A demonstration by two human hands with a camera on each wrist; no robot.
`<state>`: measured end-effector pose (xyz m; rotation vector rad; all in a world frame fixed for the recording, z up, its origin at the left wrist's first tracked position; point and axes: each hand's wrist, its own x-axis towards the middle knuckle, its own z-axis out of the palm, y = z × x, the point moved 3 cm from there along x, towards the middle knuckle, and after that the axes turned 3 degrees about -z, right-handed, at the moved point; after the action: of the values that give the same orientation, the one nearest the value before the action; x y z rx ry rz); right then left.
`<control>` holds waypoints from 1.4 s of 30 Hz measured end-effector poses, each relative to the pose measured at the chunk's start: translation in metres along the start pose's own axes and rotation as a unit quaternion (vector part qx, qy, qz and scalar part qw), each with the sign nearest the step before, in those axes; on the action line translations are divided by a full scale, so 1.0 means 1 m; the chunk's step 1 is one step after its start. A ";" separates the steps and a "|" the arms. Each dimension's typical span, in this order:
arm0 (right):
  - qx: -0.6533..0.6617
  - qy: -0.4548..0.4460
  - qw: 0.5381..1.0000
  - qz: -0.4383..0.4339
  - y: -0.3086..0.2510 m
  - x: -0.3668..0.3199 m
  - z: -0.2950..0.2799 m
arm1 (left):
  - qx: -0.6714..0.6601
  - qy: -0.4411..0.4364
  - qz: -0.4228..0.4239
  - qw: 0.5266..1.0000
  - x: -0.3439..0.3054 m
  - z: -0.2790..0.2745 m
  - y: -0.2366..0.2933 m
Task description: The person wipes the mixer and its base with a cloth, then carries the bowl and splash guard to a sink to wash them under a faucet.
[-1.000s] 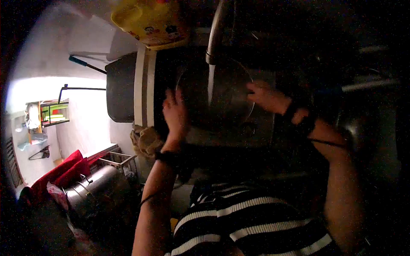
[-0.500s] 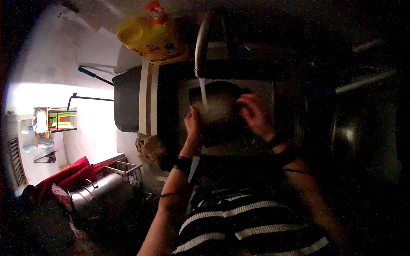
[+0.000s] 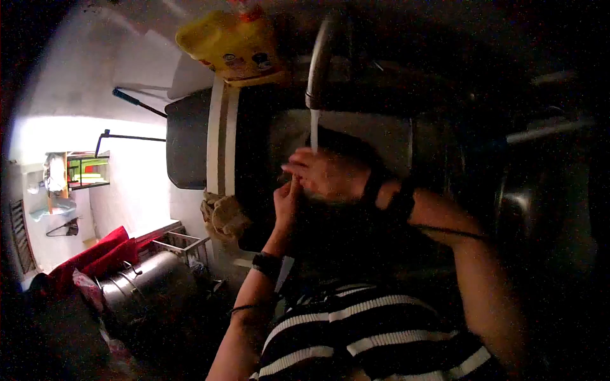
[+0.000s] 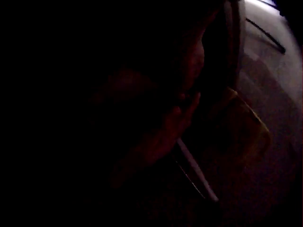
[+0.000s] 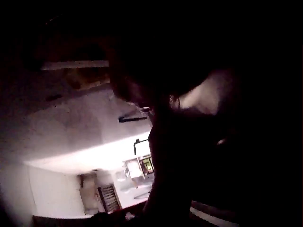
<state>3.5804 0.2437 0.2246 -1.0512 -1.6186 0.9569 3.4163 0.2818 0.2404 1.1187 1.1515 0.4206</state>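
Note:
In the head view, water (image 3: 314,130) runs from a curved tap (image 3: 319,63) into a sink (image 3: 410,143). A dark, round, shallow vessel (image 3: 346,141) is tilted under the stream, mostly hidden by my right hand (image 3: 337,176). That hand lies across it with fingers straight, pointing left, right where the water falls. My left hand (image 3: 287,202) grips the vessel's near left edge, thumb up, close beside the right fingertips. Both wrist views are very dark; the left one shows dim fingers (image 4: 175,125) near the pale water stream.
A yellow jug (image 3: 232,54) with a red top stands behind the sink's left corner. A crumpled tan cloth (image 3: 229,216) lies at the left edge. A dark grey panel (image 3: 189,140) is beyond it. Lower left is a shiny metal cylinder (image 3: 155,279).
The vessel, earlier level with a hand at each side, became tilted in the left hand. The right hand has swung left across it, beneath the running water.

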 end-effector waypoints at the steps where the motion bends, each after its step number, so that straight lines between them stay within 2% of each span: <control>1: -0.001 -0.008 1.000 0.004 -0.010 -0.015 -0.006 | 0.000 -0.002 -0.010 1.000 -0.005 -0.002 0.007; 4: -0.104 -0.032 0.990 0.091 -0.044 -0.095 -0.065 | -0.032 -0.002 -0.050 0.998 -0.015 -0.029 0.009; 5: -0.136 0.003 0.981 0.138 -0.053 -0.125 -0.086 | -0.046 0.012 -0.072 0.996 -0.015 -0.041 0.005; 7: -0.172 0.130 0.948 0.236 -0.064 -0.181 -0.111 | -0.118 0.015 -0.135 0.984 -0.009 -0.062 -0.022; 9: -0.162 0.286 0.902 0.281 -0.060 -0.208 -0.106 | -0.209 0.024 -0.200 0.957 -0.005 -0.061 -0.046; 12: -0.135 0.425 0.857 0.256 -0.041 -0.191 -0.074 | -0.344 0.061 -0.239 0.906 -0.005 -0.028 -0.045; 14: -0.151 0.446 0.856 0.212 -0.028 -0.150 -0.046 | -0.402 0.099 -0.231 0.880 0.003 0.001 -0.032; 16: -0.205 0.428 0.865 0.163 -0.027 -0.106 -0.016 | -0.389 0.127 -0.189 0.893 0.015 0.023 -0.016; 19: -0.319 0.340 0.881 0.089 -0.042 -0.037 0.020 | -0.230 0.146 -0.060 0.960 0.024 0.039 -0.005; 21: -0.347 0.267 0.898 0.046 -0.043 0.007 0.017 | -0.085 0.148 0.039 0.985 0.029 0.040 -0.002; 23: -0.334 0.225 0.913 0.069 -0.018 0.030 -0.010 | 0.085 0.141 0.133 0.977 0.033 0.044 0.002; 24: -0.316 0.221 0.916 0.109 0.012 0.031 -0.035 | 0.174 0.131 0.176 0.960 0.034 0.048 0.004; 25: -0.296 0.213 0.919 0.151 0.043 0.023 -0.053 | 0.094 0.064 0.140 0.984 0.024 0.056 0.010; 27: -0.189 0.238 0.944 0.131 0.107 -0.015 -0.095 | 0.345 -0.011 0.115 0.931 0.005 0.066 0.038; 28: -0.200 0.246 0.941 0.115 0.100 -0.024 -0.105 | 0.462 -0.048 0.097 0.880 -0.002 0.068 0.041; 29: -0.211 0.255 0.938 0.100 0.093 -0.033 -0.116 | 0.522 -0.083 0.138 0.837 -0.006 0.068 0.039; 30: -0.285 0.262 0.919 0.075 0.053 -0.036 -0.124 | 0.548 -0.099 0.159 0.816 -0.009 0.065 0.035; 32: -0.160 0.270 0.941 0.125 0.006 -0.043 -0.126 | 0.597 -0.130 0.201 0.766 -0.009 0.057 0.024; 33: -0.095 0.273 0.945 0.150 -0.006 -0.049 -0.121 | 0.621 -0.131 0.251 0.731 -0.011 0.050 0.015; 35: -0.141 0.215 0.951 0.172 -0.018 -0.054 -0.103 | 0.663 -0.129 0.345 0.651 -0.017 0.032 -0.012; 38: -0.138 0.189 0.959 0.157 -0.001 -0.056 -0.076 | 0.597 0.029 0.413 0.688 -0.028 0.000 -0.044; 40: -0.178 0.184 0.952 0.168 0.007 -0.057 -0.060 | 0.498 0.046 0.361 0.787 -0.036 -0.013 -0.039; 42: -0.286 0.169 0.921 0.205 0.013 -0.056 -0.053 | 0.384 0.119 0.322 0.857 -0.028 -0.019 -0.037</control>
<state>3.6442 0.2013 0.2089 -1.9025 -1.4352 0.5086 3.3789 0.2534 0.2231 2.2358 1.1638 0.6478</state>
